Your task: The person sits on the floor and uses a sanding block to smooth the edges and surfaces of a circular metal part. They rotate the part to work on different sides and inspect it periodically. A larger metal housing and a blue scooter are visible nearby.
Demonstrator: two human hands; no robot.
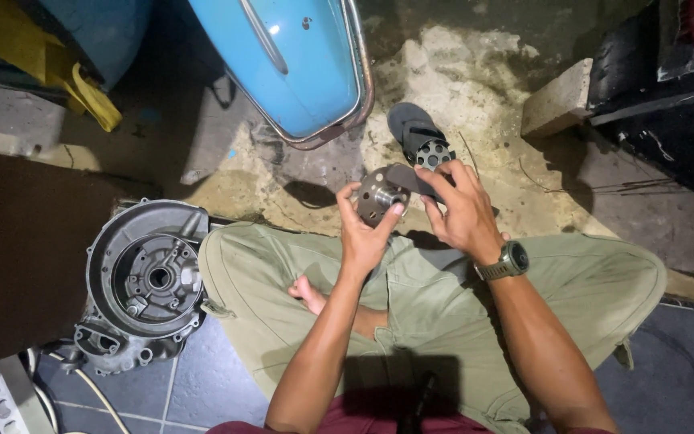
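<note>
Grey metal, round and drilled with holes: a hub-like part (379, 195) held above the lap, left hand (363, 233) clamped around its rim. Right hand (461, 210) presses a dark strip of abrasive paper (416, 180) against its face, fingers closed on it. Cast aluminium engine casing (148, 283) sits on dark floor tiles (202, 386) beside the left knee. Rough, stained concrete (459, 64) lies ahead; a glossy blue curved panel (299, 60) with chrome edge and a dark sandal (413, 128) crowd that side.
</note>
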